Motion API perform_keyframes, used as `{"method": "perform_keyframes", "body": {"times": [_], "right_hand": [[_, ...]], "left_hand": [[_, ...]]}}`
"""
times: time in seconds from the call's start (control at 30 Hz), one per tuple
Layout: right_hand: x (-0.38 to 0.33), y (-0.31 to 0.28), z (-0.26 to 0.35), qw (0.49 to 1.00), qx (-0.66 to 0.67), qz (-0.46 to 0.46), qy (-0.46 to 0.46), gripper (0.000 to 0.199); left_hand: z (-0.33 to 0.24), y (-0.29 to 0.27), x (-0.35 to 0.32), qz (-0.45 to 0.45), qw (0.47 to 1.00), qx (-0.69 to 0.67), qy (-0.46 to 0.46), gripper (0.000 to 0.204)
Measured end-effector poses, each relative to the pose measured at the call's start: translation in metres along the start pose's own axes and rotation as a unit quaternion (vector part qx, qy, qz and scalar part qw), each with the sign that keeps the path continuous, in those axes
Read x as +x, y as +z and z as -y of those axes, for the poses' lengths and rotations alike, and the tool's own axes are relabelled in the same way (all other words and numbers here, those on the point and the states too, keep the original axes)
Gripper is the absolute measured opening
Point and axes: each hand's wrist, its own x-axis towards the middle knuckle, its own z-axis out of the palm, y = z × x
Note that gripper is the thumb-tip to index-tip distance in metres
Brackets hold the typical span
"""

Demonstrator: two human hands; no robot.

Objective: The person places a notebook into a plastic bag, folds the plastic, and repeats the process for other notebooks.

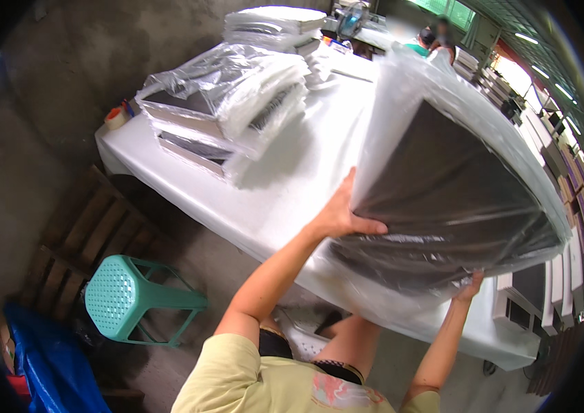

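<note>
Grey wall (71, 76); green stool (111, 296); ceiling light (526, 37)

- At 8 o'clock, a turquoise plastic stool (110, 296) with a perforated seat
- Farther out at 8, a crumpled blue tarp (54, 365)
- Near 9, dark wooden slats (92, 241)
- At 10, a tape roll (116, 118) before a grey wall (51, 89)
- Just past 12, a fan (352, 19)
- At 1, a person in green (417, 49)
- At 2, lit ceiling tubes (566, 91)
</note>
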Motion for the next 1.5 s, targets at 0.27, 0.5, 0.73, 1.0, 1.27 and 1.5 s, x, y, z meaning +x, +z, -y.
{"method": "perform_keyframes", "body": {"times": [0.27,0.5,0.73,1.0,1.27,1.5], "right_hand": [[0.055,0.045,-0.035,0.993,-0.050,-0.047,-0.101,0.060],[0.124,0.054,-0.102,0.998,-0.028,-0.052,-0.015,0.068],[0.121,0.119,-0.067,0.930,0.231,0.275,0.081,0.076],[0.133,0.155,-0.045,0.966,0.170,0.190,0.036,0.067],[0.110,0.169,-0.079,0.994,0.080,0.048,0.050,0.060],[0.108,0.197,-0.107,0.997,0.028,0.009,0.069,0.055]], "left_hand": [[0.003,-0.053,0.019,0.000,0.993,0.104,0.061,0.074],[-0.025,-0.116,0.043,-0.053,0.992,0.110,-0.030,0.062],[0.008,-0.166,0.035,0.055,0.979,0.198,0.012,0.073],[0.035,-0.163,0.035,0.090,0.972,0.185,-0.118,0.079],[0.029,-0.157,0.036,0.092,0.962,0.197,-0.167,0.083],[0.015,-0.159,0.036,0.073,0.953,0.233,-0.176,0.087]]}}
